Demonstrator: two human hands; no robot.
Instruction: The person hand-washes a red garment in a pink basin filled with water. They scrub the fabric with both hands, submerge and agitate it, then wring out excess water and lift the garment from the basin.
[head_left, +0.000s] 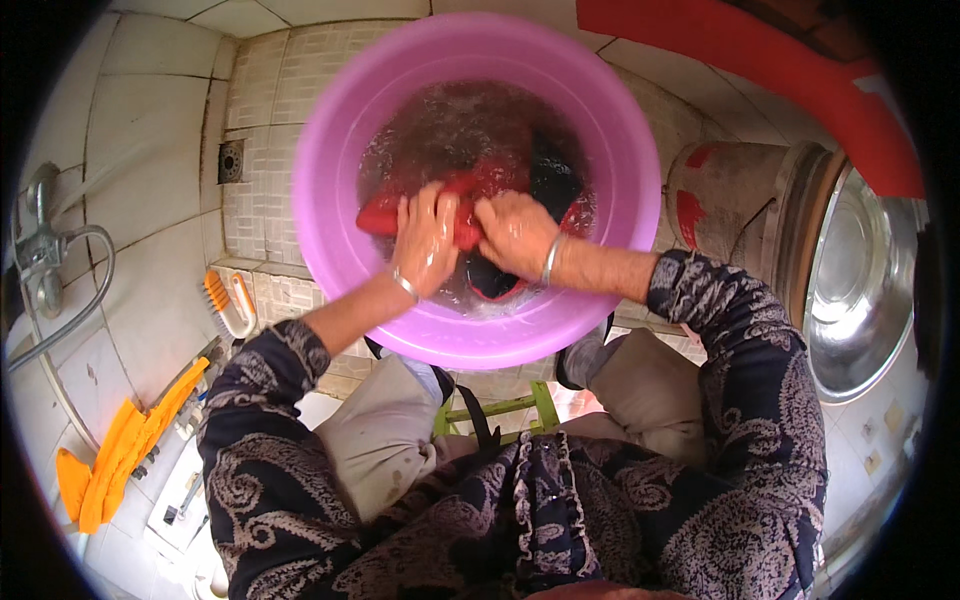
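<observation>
A large pink plastic basin (480, 341) stands on the floor before me, partly filled with murky, bubbly water (450, 112). In it lies a wet red and black cloth (382, 214), partly under the surface. My left hand (429, 244) rests on the red part, fingers pointing away from me. Bunched red fabric is gripped by my right hand (517, 232), close beside the left. A black part of the cloth (556, 176) spreads to the right, and another black piece shows below my hands. Both wrists wear metal bangles.
An orange-bristled scrubbing brush (221, 300) lies left of the basin. A shower mixer tap (45, 247) with a hose is on the left wall, near an orange cloth (124, 457). A floor drain (231, 161) sits at upper left. On the right are a drum (731, 202) and a shiny metal bowl (855, 285).
</observation>
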